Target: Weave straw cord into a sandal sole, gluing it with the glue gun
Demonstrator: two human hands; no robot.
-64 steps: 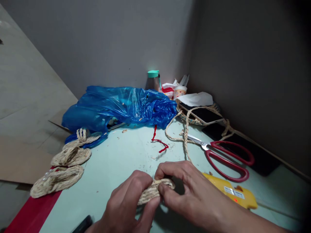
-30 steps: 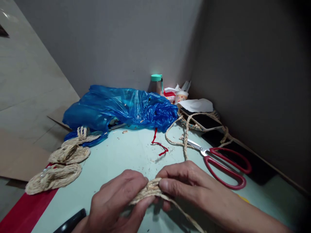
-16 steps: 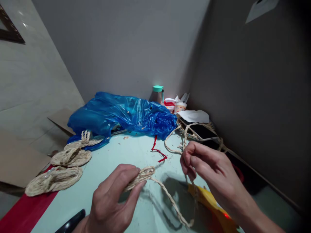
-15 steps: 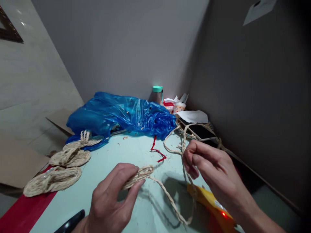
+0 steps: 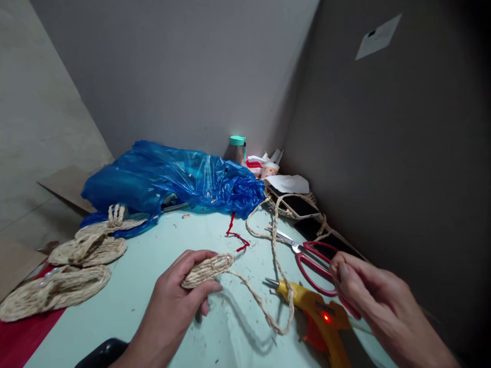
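Braided coil [image 5: 203, 272] is pinched in left hand [image 5: 173, 294], right hand [image 5: 378, 296] closed, over green table [image 5: 143, 268] beside grey walls [image 5: 184, 76].

No legible txt, nos. or logos; wall paper's [image 5: 379, 37] print too small/blurry.

Possibly a home craft corner: glue gun [image 5: 312, 301], scissors [image 5: 301, 248].

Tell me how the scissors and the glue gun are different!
The scissors have red handles, but the glue gun is mostly yellow. The scissors have two blades, while the glue gun has one nozzle. The glue gun has a glowing red light, and the scissors show none. Both have metal front ends and lie on the table.
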